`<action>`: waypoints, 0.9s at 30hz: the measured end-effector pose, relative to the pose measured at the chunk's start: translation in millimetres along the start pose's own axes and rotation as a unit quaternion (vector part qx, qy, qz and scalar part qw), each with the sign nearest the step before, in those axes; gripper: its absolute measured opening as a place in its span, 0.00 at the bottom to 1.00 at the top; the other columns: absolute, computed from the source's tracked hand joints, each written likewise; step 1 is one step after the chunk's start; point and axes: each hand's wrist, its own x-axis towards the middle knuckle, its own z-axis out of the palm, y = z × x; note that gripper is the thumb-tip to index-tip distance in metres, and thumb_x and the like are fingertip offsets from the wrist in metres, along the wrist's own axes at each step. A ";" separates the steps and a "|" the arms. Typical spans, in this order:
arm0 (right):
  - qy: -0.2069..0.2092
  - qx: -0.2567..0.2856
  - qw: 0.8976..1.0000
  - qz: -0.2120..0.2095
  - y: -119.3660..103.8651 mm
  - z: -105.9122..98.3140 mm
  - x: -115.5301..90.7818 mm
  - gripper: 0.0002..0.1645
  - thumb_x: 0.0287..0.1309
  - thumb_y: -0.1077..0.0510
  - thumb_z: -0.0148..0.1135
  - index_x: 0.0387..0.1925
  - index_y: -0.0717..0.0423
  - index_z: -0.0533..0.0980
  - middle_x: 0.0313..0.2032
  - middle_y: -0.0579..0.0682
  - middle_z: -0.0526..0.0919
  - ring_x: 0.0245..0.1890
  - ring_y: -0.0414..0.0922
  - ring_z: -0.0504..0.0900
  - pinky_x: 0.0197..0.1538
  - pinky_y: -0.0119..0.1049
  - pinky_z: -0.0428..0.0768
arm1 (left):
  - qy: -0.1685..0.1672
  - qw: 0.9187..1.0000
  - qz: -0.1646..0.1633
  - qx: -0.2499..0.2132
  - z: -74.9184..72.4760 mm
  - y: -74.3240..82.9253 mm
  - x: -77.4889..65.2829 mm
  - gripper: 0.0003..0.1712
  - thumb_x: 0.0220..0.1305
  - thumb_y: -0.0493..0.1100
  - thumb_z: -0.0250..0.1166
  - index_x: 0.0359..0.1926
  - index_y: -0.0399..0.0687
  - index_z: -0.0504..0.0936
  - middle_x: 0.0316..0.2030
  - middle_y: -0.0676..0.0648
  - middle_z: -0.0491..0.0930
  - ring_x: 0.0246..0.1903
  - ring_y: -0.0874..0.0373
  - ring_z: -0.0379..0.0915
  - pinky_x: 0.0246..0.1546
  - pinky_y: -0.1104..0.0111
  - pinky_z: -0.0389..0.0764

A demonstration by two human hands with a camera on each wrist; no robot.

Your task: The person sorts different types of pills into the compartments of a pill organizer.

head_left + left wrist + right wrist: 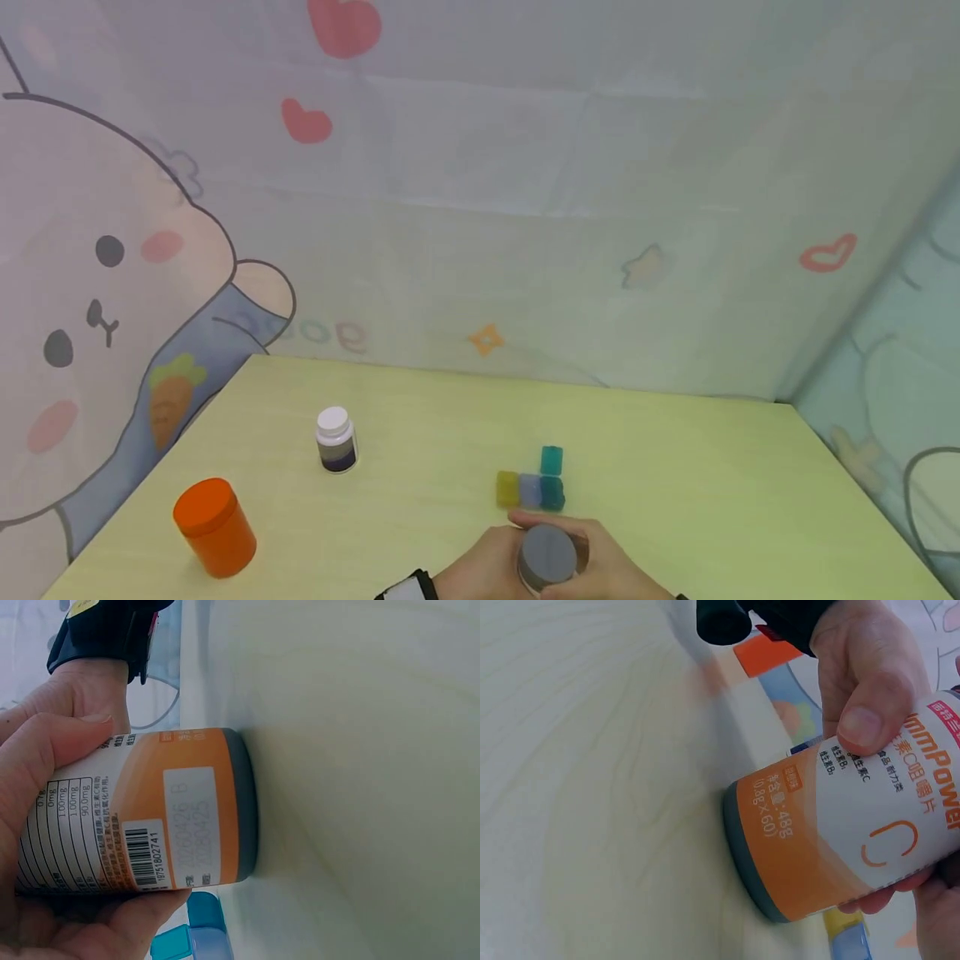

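A tablet bottle (547,557) with a grey lid stands upright near the front of the table, between both hands. Its orange-and-white label, printed with a large C, faces the right wrist view, where the bottle (795,844) shows a dark base right at the tabletop. A barcode and table of figures show on the bottle (135,817) in the left wrist view. My left hand (487,562) grips it from the left, and my right hand (607,567) grips it from the right, thumb on the near side. The palms are partly hidden.
Just beyond the hands lie several small blocks: yellow (507,489), lavender (529,491), dark teal (552,493) and lighter teal (552,460). Further left stand a white-capped bottle (335,440) and an orange jar (216,527). A printed curtain (480,208) hangs behind the table.
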 end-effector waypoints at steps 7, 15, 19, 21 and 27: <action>0.026 0.051 0.998 -0.011 0.6 -9.4 -14.2 0.29 0.54 0.66 0.60 0.59 0.66 0.65 0.52 0.47 0.77 0.53 0.43 0.74 0.52 0.34 0.73 | -0.006 1.000 0.001 -0.016 1.8 -0.4 -0.2 0.19 0.54 0.44 0.67 0.48 0.58 0.79 0.40 0.62 0.79 0.41 0.71 0.73 0.42 0.75 0.71; 0.082 0.036 0.996 0.019 -2.8 -19.8 -24.1 0.16 0.59 0.66 0.54 0.45 0.49 0.80 0.42 0.42 0.82 0.45 0.39 0.79 0.46 0.31 0.76 | -0.002 1.000 0.000 -0.010 1.1 -2.2 -0.3 0.24 0.52 0.43 0.68 0.52 0.60 0.77 0.43 0.63 0.78 0.42 0.71 0.72 0.41 0.74 0.71; 0.008 0.077 0.997 -0.030 -4.8 -15.7 -24.8 0.20 0.61 0.64 0.52 0.56 0.55 0.71 0.52 0.45 0.77 0.54 0.41 0.73 0.54 0.32 0.71 | -0.024 0.999 0.012 -0.040 3.4 -1.5 -0.8 0.24 0.54 0.44 0.67 0.53 0.61 0.76 0.45 0.62 0.78 0.45 0.69 0.72 0.44 0.73 0.72; -0.007 0.062 0.998 0.000 -7.3 -10.9 -23.6 0.27 0.61 0.59 0.54 0.62 0.56 0.64 0.58 0.46 0.71 0.59 0.41 0.68 0.60 0.41 0.65 | -0.027 0.999 0.013 -0.042 3.7 -0.6 -1.5 0.21 0.54 0.46 0.67 0.51 0.63 0.77 0.43 0.62 0.79 0.44 0.69 0.73 0.43 0.74 0.72; -0.046 -0.086 0.994 0.052 -12.0 3.2 -10.6 0.45 0.57 0.43 0.57 0.70 0.45 0.48 0.69 0.51 0.50 0.67 0.40 0.49 0.58 0.65 0.51 | -0.011 1.000 0.012 0.011 0.6 -2.2 0.3 0.16 0.53 0.47 0.67 0.46 0.61 0.79 0.39 0.63 0.79 0.40 0.72 0.73 0.40 0.75 0.71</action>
